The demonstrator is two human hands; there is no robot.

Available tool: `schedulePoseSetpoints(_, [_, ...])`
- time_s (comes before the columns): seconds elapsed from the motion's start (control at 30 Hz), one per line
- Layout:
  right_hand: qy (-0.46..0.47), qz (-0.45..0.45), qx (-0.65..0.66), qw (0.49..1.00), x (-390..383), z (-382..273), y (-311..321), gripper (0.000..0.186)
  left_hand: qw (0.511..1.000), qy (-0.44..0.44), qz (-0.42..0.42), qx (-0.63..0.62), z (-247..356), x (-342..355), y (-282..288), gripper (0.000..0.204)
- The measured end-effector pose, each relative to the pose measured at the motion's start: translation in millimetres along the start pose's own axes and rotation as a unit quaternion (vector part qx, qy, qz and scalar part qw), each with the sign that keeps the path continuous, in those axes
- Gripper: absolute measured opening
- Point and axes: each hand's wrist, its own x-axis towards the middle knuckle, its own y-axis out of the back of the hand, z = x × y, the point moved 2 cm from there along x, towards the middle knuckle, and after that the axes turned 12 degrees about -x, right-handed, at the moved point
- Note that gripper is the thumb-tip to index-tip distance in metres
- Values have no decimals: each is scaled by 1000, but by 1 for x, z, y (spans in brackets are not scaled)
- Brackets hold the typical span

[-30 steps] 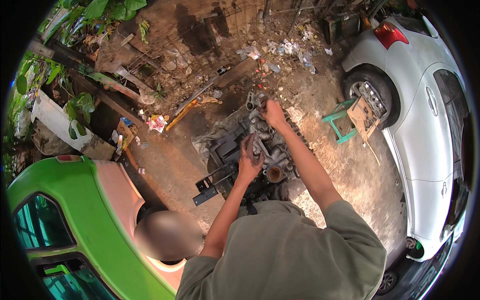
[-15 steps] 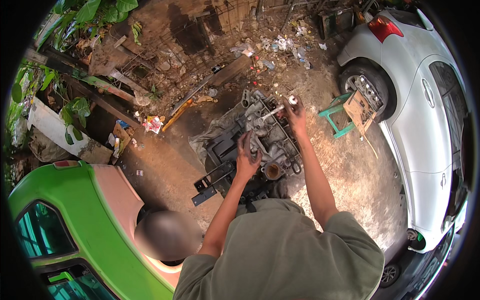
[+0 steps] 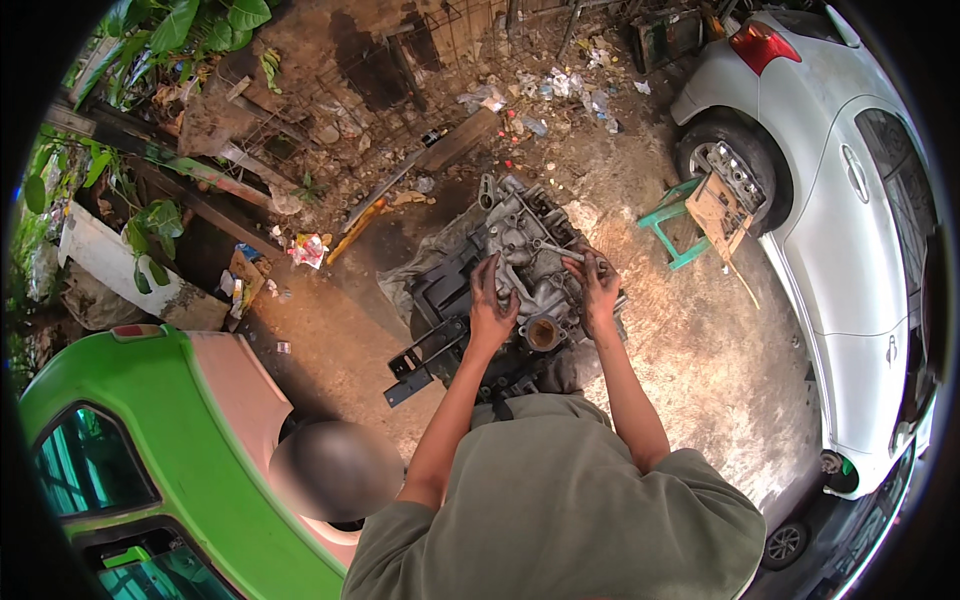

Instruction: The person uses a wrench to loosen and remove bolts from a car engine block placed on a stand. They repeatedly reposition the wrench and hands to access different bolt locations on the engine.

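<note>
A greasy car engine (image 3: 560, 293) stands on the ground in front of me, with a round brownish port (image 3: 542, 333) at its near side. My right hand (image 3: 600, 292) is closed around the outer end of a slim silver wrench (image 3: 556, 250). The wrench's other end rests over the top middle of the engine; what it fits onto is too small to make out. My left hand (image 3: 491, 312) is closed on a light metal part of the engine, fingers on its left side and thumb toward the right. Both hands have blackened fingers.
A green car (image 3: 150, 420) with a pinkish panel stands at left, a person's blurred head (image 3: 337, 470) beside it. At right is a silver car (image 3: 815, 210). A green stool (image 3: 672, 215) bears a board and a metal part. Beyond the engine lie a timber (image 3: 456, 140) and litter.
My right hand has swung the wrench's outer end toward me, from the far right side of the engine to nearer its middle. My left hand stays on the engine.
</note>
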Motion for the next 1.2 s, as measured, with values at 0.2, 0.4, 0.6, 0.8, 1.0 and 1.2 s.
schedulePoseSetpoints(0.2, [17,-43,-57,997,-12,-4,-5,35,1000,20,-5,-13,2,-1,0,72])
schedulePoseSetpoints(0.4, [68,-11,-131,989,-21,1,-14,32,1000,17,-1,-12,3,0,1,71])
schedulePoseSetpoints(0.6, [22,9,-134,991,-21,3,-11,34,1000,-17,4,17,4,1,1,70])
schedulePoseSetpoints(0.8, [8,38,-138,990,-14,-7,-19,34,1000,20,-8,1,1,0,1,71])
schedulePoseSetpoints(1.0, [-13,59,-229,972,-7,-18,-19,30,1000,-5,-1,-5,-1,0,0,71])
schedulePoseSetpoints(1.2, [42,39,-318,946,-11,-15,-12,21,1000,-21,0,-7,0,0,0,69])
